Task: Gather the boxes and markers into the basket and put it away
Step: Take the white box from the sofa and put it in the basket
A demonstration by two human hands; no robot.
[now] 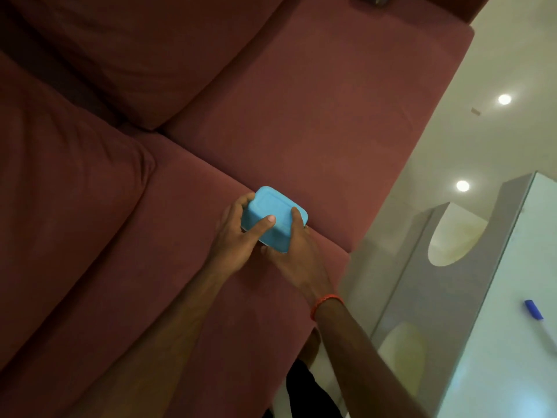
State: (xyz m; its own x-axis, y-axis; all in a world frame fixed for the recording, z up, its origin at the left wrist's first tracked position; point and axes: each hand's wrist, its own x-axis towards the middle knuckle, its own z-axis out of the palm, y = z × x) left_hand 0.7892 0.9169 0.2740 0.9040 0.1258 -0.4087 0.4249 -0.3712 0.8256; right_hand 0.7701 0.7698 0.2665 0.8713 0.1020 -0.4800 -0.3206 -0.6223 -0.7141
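box (272, 211): blue with rounded corners, held between both your hands over the sofa (316, 116) seat, above the seam between two cushions; you cannot tell whether it touches the fabric.
left hand (238, 239): your fingers curl round the box's left end, thumb across its top.
right hand (297, 256): grips the near right edge, thumb on top; orange band (325, 303) at your wrist.
marker (534, 310): blue cap, lying on the glass bench (497, 381) to your right, well apart from the box.
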